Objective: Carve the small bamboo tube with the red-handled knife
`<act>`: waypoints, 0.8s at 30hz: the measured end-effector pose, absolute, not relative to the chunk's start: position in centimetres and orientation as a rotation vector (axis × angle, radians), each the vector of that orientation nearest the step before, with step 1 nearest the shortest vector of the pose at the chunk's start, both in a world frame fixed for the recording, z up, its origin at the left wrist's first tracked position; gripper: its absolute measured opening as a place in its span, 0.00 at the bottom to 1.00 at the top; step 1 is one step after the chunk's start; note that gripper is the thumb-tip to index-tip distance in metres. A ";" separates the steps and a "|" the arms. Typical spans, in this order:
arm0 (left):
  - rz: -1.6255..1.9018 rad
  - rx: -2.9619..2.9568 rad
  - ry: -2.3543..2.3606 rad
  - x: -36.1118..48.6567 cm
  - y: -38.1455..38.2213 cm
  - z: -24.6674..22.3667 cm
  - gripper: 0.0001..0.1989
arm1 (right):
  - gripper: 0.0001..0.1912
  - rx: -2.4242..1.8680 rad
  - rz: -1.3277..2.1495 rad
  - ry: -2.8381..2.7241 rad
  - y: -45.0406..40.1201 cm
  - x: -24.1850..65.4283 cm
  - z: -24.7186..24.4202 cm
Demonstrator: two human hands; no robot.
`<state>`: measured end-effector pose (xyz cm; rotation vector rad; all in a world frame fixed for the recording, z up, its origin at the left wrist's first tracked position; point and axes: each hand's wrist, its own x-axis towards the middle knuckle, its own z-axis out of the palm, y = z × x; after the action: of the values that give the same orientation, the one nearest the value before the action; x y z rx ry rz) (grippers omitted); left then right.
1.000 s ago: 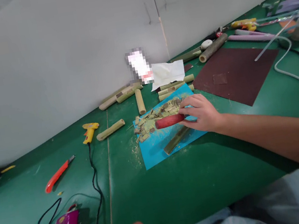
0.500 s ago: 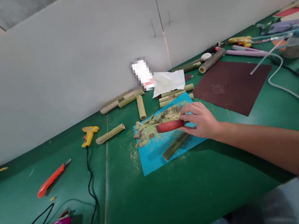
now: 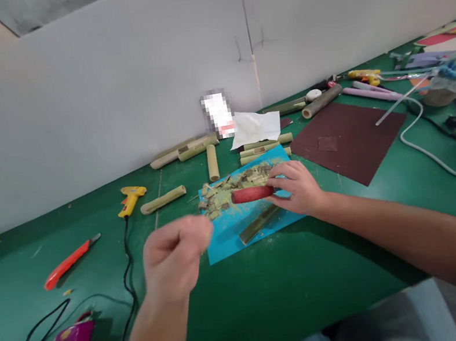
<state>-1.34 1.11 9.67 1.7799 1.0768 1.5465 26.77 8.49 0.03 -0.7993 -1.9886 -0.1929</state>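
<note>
Left hand (image 3: 176, 256) blurred, fingertips hidden

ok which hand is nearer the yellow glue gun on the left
Left. The left hand, curled, is on the near side of the yellow glue gun, a little to its right; the right hand is much farther right, gripping the red handle.

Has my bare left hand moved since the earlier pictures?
Yes: your bare left hand has come forward over the smooth green tabletop, nearer the flat blue rectangular sheet.

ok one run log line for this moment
right hand: holds red-handled tool | left hand: curled, contents hidden | rectangular blue sheet: bears green bamboo piece, chips
</note>
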 end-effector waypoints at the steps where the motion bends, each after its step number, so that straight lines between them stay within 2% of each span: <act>1: 1.614 1.754 1.103 -1.1 1.9 8.9 0.23 | 0.08 -0.800 -0.195 -1.989 8.5 26.7 0.1; 2: 1.683 1.732 1.136 -0.8 2.7 8.0 0.25 | 0.07 -0.802 -0.198 -1.991 8.5 26.7 0.1; 4: 1.765 1.707 1.210 -0.1 4.0 6.2 0.20 | 0.07 -0.800 -0.210 -2.001 8.5 26.6 0.3; 8: 1.504 1.776 1.097 1.2 4.5 3.8 0.29 | 0.07 -0.753 -0.243 -2.036 8.2 26.4 0.7; 10: 1.394 1.780 1.096 1.9 4.1 3.5 0.30 | 0.06 -0.732 -0.260 -2.072 7.9 26.3 0.9; 12: 1.355 1.813 1.138 2.4 3.6 3.6 0.28 | 0.05 -0.688 -0.252 -2.102 7.7 26.1 1.1; 17: 1.280 1.951 1.243 3.1 3.4 3.7 0.09 | 0.06 -0.615 -0.183 -2.141 7.4 25.6 1.3; 22: 1.582 1.791 1.364 2.4 4.0 2.3 0.10 | 0.17 -0.709 -0.069 -2.123 7.5 25.7 1.3; 24: 1.687 1.683 1.420 1.9 4.3 1.5 0.13 | 0.18 -0.750 -0.061 -2.114 7.5 25.8 1.3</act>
<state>1.92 4.34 1.49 1.6826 1.4196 1.6865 25.81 7.52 1.30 -0.7498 -2.1139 -0.0614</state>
